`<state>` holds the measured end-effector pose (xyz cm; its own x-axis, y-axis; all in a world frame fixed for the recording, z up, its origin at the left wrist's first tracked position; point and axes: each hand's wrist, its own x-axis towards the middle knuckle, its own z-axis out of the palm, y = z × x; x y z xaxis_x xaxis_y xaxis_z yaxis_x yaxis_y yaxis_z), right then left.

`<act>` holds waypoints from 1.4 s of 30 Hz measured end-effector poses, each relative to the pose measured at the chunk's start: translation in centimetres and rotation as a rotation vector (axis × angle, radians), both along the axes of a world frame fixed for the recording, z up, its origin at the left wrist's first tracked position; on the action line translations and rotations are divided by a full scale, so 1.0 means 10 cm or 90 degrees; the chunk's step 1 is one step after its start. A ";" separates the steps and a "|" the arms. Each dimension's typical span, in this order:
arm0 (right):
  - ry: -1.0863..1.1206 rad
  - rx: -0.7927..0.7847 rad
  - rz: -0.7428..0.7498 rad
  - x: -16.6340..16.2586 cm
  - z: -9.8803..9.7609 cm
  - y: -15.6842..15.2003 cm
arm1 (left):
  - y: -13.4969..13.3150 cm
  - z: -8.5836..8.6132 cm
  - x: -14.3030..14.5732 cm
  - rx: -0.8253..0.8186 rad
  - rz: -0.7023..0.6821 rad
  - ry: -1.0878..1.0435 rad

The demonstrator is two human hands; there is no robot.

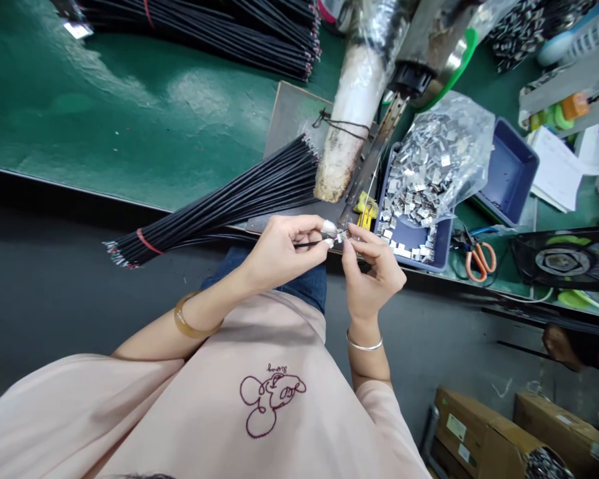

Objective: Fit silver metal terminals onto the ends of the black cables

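My left hand (282, 251) pinches the end of a thin black cable (307, 245) between thumb and fingers, at the front edge of the green bench. My right hand (372, 269) is closed on a small metal clip (343, 235), held against the cable's tip. Both hands meet just below the foot of a wrapped press machine (349, 126). A bundle of black cables (229, 203) tied with a red band lies to the left of my hands, its coloured wire ends hanging over the bench edge.
A blue tray (509, 176) holds a clear bag of metal clips (436, 166) to the right of the machine. Orange-handled scissors (479, 259) and a small fan (566, 261) lie further right. More black cables (204, 26) lie at the back. Cardboard boxes (484, 432) stand on the floor.
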<state>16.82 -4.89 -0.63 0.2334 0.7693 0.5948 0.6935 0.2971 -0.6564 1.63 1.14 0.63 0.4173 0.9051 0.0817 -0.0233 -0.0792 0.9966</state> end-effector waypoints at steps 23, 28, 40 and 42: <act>-0.110 0.051 0.013 -0.02 0.02 0.06 | 0.00 -0.04 0.11 -0.031 0.088 0.021; -0.132 0.047 -0.005 -0.03 0.04 0.09 | -0.03 -0.06 0.13 -0.010 0.110 0.036; -0.198 0.030 0.036 -0.04 0.10 -0.01 | -0.04 -0.07 0.07 0.027 0.083 0.071; -0.200 0.023 0.039 -0.03 0.09 -0.03 | -0.05 -0.08 0.07 0.021 0.076 0.079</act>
